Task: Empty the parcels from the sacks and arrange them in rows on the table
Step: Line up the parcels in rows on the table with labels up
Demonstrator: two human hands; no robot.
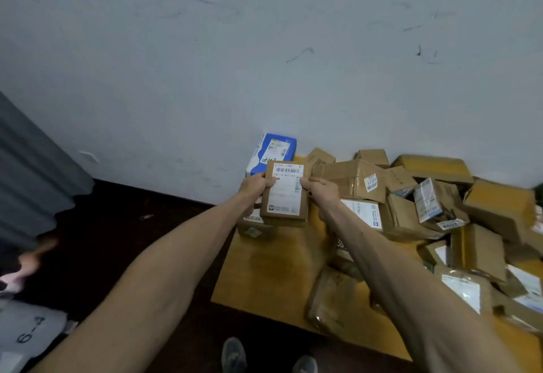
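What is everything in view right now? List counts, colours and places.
held box: one, brown with white label, above the table's left side
blue parcel: one, blue and white, table's far left corner
small box: one, brown, on the table under the held box
parcel pile: many, mostly brown, heaped on the table's right
table: one, yellow wood, against the wall
sack: one, grey, floor at lower left
shoes: two, grey, bottom edge
left hand: gripping held box's left edge
right hand: gripping its right edge

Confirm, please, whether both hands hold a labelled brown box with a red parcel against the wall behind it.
Not red: the head view shows a blue parcel against the wall. The left hand and right hand do hold the brown box.
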